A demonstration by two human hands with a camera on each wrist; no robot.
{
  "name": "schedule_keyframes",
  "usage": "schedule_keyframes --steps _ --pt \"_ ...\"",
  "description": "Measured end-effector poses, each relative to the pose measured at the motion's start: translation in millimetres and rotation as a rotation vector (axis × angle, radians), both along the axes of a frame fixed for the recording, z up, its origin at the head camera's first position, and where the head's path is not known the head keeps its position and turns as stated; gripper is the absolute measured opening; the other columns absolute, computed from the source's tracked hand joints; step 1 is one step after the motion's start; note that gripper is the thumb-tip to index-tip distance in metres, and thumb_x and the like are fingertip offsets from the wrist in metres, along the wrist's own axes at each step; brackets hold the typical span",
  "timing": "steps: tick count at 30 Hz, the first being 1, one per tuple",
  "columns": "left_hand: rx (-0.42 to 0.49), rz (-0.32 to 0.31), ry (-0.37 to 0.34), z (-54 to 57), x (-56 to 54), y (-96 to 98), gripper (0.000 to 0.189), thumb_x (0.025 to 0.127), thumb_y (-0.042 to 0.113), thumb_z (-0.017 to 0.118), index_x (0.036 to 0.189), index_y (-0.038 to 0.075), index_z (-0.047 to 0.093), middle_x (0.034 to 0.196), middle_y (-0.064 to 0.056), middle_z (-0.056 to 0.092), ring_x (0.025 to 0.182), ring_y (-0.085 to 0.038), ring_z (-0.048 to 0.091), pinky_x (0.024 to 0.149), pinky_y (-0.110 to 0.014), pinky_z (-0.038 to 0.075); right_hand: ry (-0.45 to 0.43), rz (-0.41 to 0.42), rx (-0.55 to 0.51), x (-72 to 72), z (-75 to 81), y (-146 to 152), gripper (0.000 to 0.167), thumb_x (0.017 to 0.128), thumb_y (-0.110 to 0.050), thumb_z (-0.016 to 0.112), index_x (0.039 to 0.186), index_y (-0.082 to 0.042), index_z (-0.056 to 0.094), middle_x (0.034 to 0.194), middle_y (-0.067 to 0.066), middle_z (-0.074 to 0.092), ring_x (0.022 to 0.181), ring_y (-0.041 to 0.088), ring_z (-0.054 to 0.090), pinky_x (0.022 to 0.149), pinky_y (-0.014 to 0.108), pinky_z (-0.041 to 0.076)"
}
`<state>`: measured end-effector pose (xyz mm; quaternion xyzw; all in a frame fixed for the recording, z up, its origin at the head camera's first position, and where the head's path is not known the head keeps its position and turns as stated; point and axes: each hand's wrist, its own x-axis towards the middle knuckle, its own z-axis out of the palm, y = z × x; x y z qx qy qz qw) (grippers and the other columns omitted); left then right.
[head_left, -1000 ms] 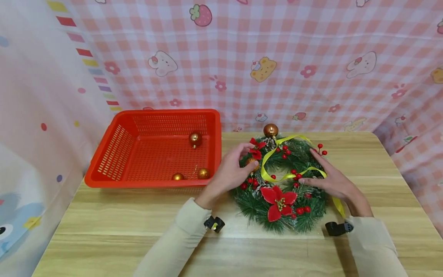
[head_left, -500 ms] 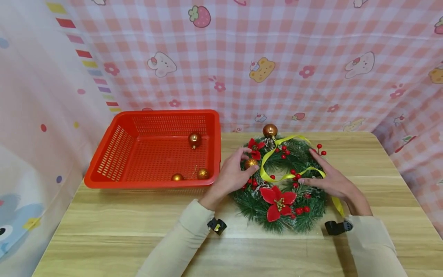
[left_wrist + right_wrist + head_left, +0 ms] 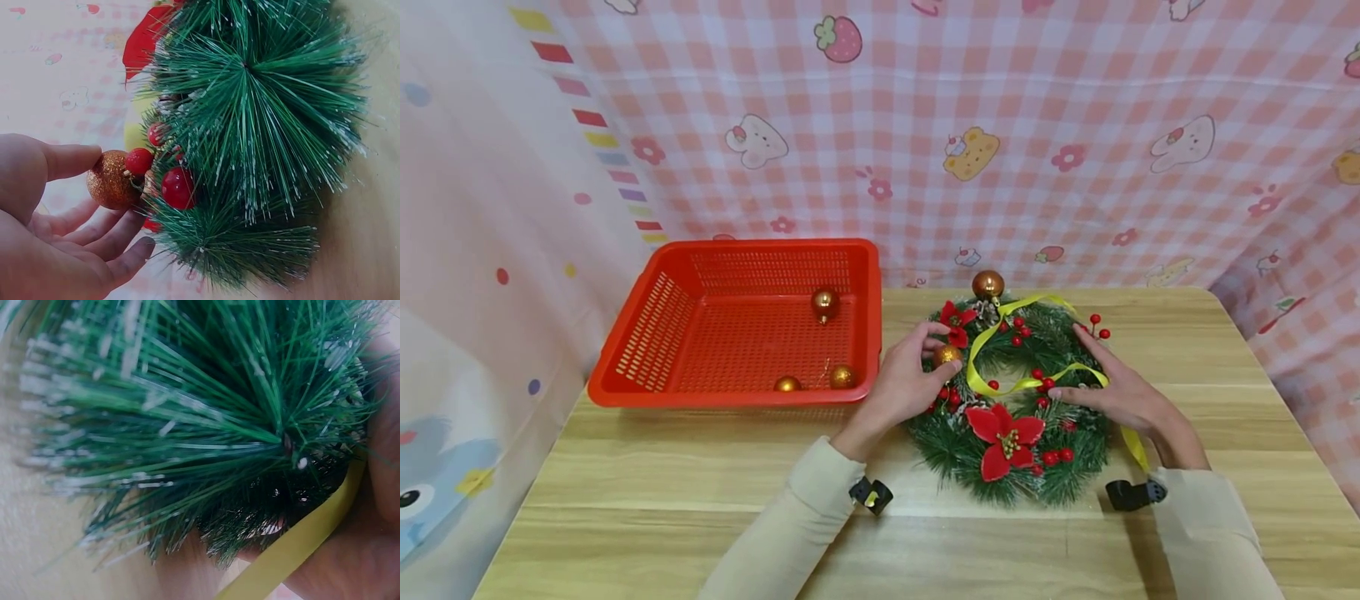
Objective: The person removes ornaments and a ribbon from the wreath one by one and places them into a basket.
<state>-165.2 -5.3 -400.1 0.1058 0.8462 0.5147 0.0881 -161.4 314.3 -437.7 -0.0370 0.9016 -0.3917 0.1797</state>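
At the left edge of a wreath, a left hand pinches a glittery ball

The thumb and fingers of the left hand grip the glittery ball over the greenery, just beside a cluster of red berries and near a small red flower. Across the ring, the right hand rests on the wreath's right side, thumb spread from fingers, with a yellow ribbon beside it. A large red flower marks the near side; a shiny copper ball sits at the far edge. To the left, a narrow strip of tabletop separates the wreath from a red basket holding 3 balls: 1 brown ball near its right wall and 2 gold balls along its near wall. Broad wood stretches before the wreath and toward the table's right edge. Beyond the far edge hangs a pink checked curtain.
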Motion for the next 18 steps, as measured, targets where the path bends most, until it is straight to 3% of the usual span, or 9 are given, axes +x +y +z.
schedule_keyframes --steps 18 --pt "0.101 -0.073 -0.054 15.0 11.1 -7.6 0.045 0.093 0.022 0.071 0.134 0.013 0.055 0.121 -0.005 0.065 0.107 -0.020 0.063 0.092 -0.036 0.053 -0.010 -0.008 -0.009 0.2 0.5 -0.1 0.108 0.086 -0.050 0.072 0.156 -0.042 -0.010 0.165 0.017 -0.011 0.144 0.057 -0.002 0.100 0.081 0.015"
